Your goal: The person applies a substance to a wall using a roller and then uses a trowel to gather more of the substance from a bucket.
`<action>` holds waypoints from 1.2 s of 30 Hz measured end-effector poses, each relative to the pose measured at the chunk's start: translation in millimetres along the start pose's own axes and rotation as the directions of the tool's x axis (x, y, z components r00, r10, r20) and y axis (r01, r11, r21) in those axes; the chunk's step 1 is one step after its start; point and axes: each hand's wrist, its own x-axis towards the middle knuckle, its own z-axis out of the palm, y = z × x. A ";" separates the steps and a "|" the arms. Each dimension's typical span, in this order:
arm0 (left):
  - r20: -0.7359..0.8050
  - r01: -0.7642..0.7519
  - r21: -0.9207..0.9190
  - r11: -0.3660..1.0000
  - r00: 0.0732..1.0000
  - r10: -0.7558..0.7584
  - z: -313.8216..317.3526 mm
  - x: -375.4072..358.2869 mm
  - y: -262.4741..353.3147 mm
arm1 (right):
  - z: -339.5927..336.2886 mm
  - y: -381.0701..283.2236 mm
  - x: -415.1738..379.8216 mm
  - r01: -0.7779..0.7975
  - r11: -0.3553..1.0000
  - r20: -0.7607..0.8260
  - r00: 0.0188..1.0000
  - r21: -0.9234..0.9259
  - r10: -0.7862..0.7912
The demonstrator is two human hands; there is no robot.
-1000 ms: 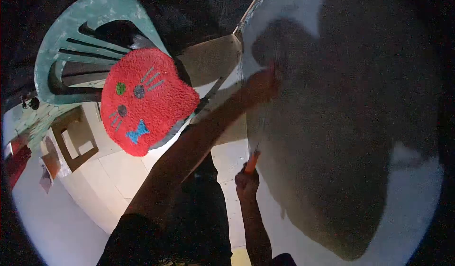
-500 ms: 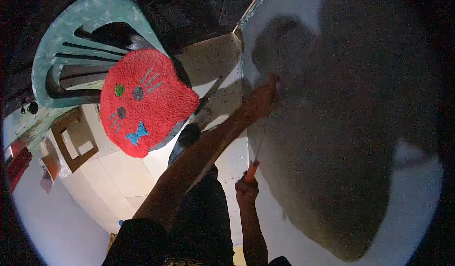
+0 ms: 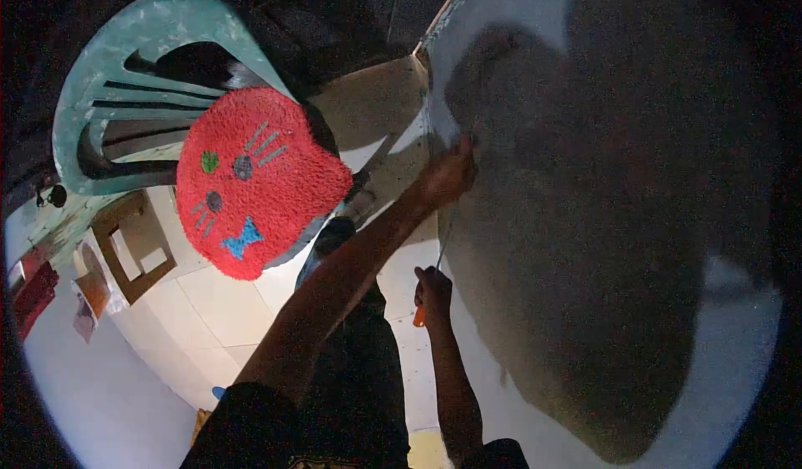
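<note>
We see two bare hands at work beside a wall [image 3: 743,331], much of it covered by a broad dark shadow [image 3: 585,285]. The right hand [image 3: 433,289], lower of the two, has its fingers clamped on a tool [image 3: 419,315]; we see its orange handle end jutting out below the fist and its thin shaft rising above, slanted up towards the left hand [image 3: 451,175]. That left hand is raised in front of the wall at the end of a bare forearm, its fingers curled; it is too dim for us to tell whether they are pressed together or grip anything. We find the tool itself low between the pale floor [image 3: 209,306] and the shadowed wall, as we look down on it. Left of the forearm we see a green chair [image 3: 163,18], and on it a red cushion [image 3: 280,185] with a cat's whiskers and a blue bow. Beyond the cushion's left side, a brown frame [image 3: 150,281] lies near the wall opposite. A dark trouser leg [image 3: 368,377] stands between the two forearms.
</note>
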 end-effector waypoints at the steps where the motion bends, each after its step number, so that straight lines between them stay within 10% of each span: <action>1: -0.003 0.015 -0.029 0.999 1.000 -0.015 -7.9 2.0 4.0 | 1.6 0.7 1.2 0.037 0.998 -0.028 0.999 0.041 -0.036; 5: -0.031 0.046 -0.161 0.986 0.998 -0.051 -17.4 -9.1 15.0 | 7.0 7.4 -3.6 0.037 0.996 -0.055 0.998 0.086 -0.033; 11: -0.149 0.107 0.118 0.987 0.985 -0.089 12.4 -79.3 -2.1 | 8.6 39.1 -21.5 -0.008 0.996 -0.111 0.994 0.087 0.018; 17: -0.091 0.230 -0.119 0.966 0.966 -0.242 6.6 -164.9 -42.2 | 33.6 -14.4 19.5 0.062 0.995 -0.033 0.998 0.079 -0.059; 26: -0.197 -0.086 -0.314 0.945 0.980 0.024 14.6 -196.4 -45.0 | 73.0 -54.4 41.7 0.074 0.906 -0.008 0.997 0.416 -0.078; 28: 0.172 0.392 -0.703 0.594 0.903 -0.393 26.9 -209.0 -12.5 | 63.3 -22.9 30.3 0.168 0.891 -0.013 0.984 0.422 -0.179; 32: 0.320 0.502 -0.662 0.557 0.861 -0.395 57.4 -230.3 -2.4 | 41.1 0.4 -5.6 0.216 0.949 -0.025 0.976 0.228 -0.217; 36: -0.065 0.189 -0.764 0.617 0.929 -0.365 108.0 -222.1 -32.7 | 32.6 21.1 5.0 0.194 0.956 -0.081 0.980 0.218 -0.180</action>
